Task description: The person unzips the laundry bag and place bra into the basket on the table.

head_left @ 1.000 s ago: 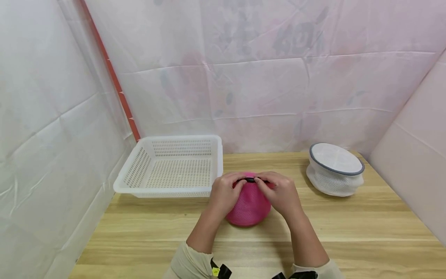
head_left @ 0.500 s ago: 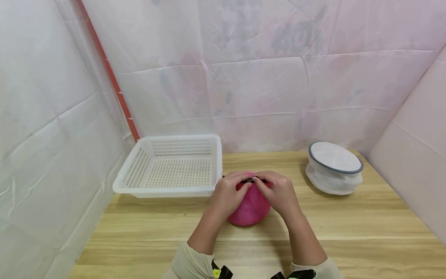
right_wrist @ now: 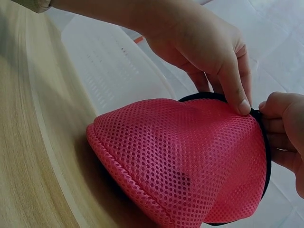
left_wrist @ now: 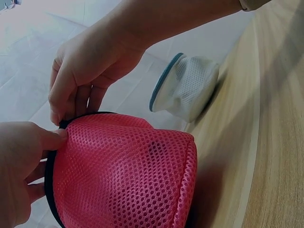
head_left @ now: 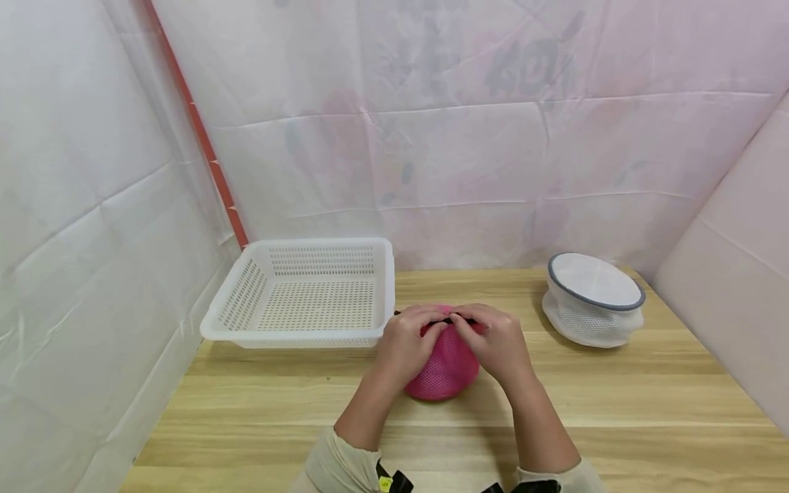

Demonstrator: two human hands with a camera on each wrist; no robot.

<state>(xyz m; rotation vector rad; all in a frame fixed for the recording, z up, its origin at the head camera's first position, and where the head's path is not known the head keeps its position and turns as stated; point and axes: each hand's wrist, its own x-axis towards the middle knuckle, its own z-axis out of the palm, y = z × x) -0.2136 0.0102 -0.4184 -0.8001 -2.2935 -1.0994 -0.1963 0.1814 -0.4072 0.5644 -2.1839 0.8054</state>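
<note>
The pink mesh bag (head_left: 440, 373) sits on the table (head_left: 616, 411) before the person, black rim (left_wrist: 49, 183) uppermost. From my remote post I see the left hand (head_left: 403, 342) and right hand (head_left: 496, 339) pinching that rim, thumbs on the near side, fingers curled behind, tips close together; I judge the paired grip steadies the edge. Any fastener between them is too small for me to tell. Left, a white basket (head_left: 296, 336), and right, a white mesh bag (head_left: 592, 329), seemingly stand aside for elbow room.
</note>
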